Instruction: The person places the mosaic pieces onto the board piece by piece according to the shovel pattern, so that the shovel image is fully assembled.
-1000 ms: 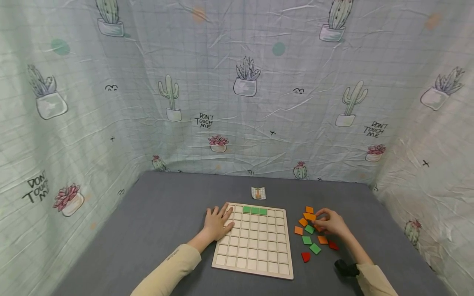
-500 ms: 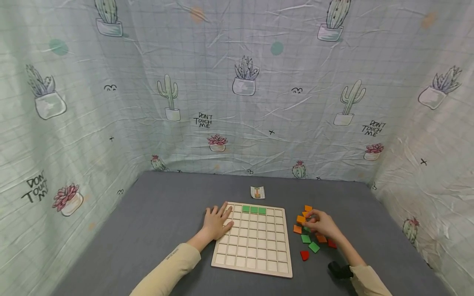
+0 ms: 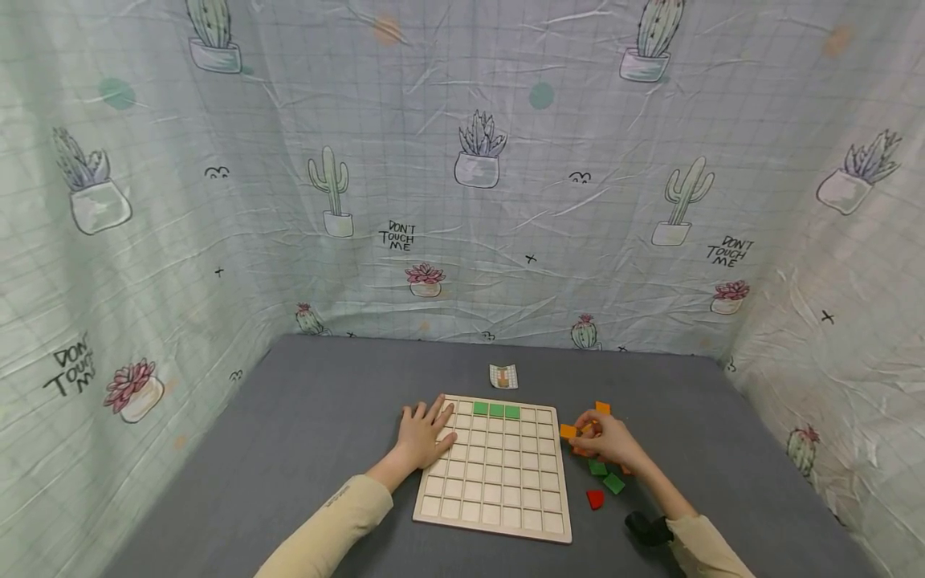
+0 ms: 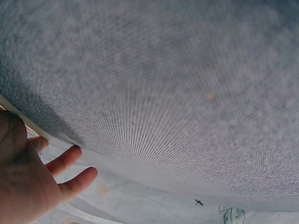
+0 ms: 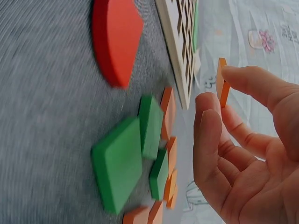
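My left hand [image 3: 419, 437] rests with spread fingers on the left edge of a wooden grid board [image 3: 491, 494]. Three green square tiles [image 3: 496, 411] sit side by side in the board's top row. Just right of the board, my right hand [image 3: 610, 443] pinches an orange square tile [image 3: 568, 432] between thumb and fingers. In the right wrist view the same orange tile [image 5: 222, 83] stands on edge in the pinch, above the table. The left wrist view shows the left hand [image 4: 35, 172] at the lower left, its fingers apart.
Under and around the right hand lie loose green tiles [image 3: 614, 483], orange tiles [image 3: 603, 408] and a red rounded piece [image 3: 596, 499]. A small printed card [image 3: 503, 376] lies behind the board. Patterned curtains [image 3: 462, 241] enclose the grey table [image 3: 325, 385].
The right hand has moved left with the orange tile, from the loose tiles toward the board's right edge. The left hand has stayed on the board.
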Tool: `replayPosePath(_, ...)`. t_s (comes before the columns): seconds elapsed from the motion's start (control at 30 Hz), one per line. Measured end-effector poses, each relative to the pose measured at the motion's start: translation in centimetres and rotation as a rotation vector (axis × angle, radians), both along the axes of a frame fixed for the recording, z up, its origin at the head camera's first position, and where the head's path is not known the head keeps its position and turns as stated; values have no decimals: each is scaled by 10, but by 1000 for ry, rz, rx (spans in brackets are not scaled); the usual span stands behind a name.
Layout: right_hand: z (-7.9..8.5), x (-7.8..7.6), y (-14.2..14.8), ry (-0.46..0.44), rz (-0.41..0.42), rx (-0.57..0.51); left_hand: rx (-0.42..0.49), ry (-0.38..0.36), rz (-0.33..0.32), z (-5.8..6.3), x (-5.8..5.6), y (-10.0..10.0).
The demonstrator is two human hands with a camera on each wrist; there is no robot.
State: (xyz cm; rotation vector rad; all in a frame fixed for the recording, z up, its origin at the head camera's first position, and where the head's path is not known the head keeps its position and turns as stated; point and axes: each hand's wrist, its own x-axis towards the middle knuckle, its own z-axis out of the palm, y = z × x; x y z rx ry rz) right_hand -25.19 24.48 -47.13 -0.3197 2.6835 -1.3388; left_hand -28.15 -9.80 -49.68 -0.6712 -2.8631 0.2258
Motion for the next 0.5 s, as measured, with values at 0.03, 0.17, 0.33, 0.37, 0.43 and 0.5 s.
replayPosePath(0.03, 0, 0, -2, -2, 4, -2, 3, -3, 0, 0, 0, 0)
replayPosePath(0.17, -1, -1, -9, -11, 41, -23, 1, -7, 3, -1, 0, 1)
replayPosePath(0.33, -2, -2, -18, -9, 71, -51, 3, -9, 5, -3, -1, 1)
replayPosePath(0.37, -2, -2, -20, -11, 71, -54, 4, -10, 4, -3, -1, 0)
replayPosePath(0.43, -2, -3, -24, -13, 78, -57, 5, -9, 4, -3, -1, 0)
replayPosePath(0.5, -2, -4, -29, -14, 92, -57, 1, -3, 3, -3, -2, 0)
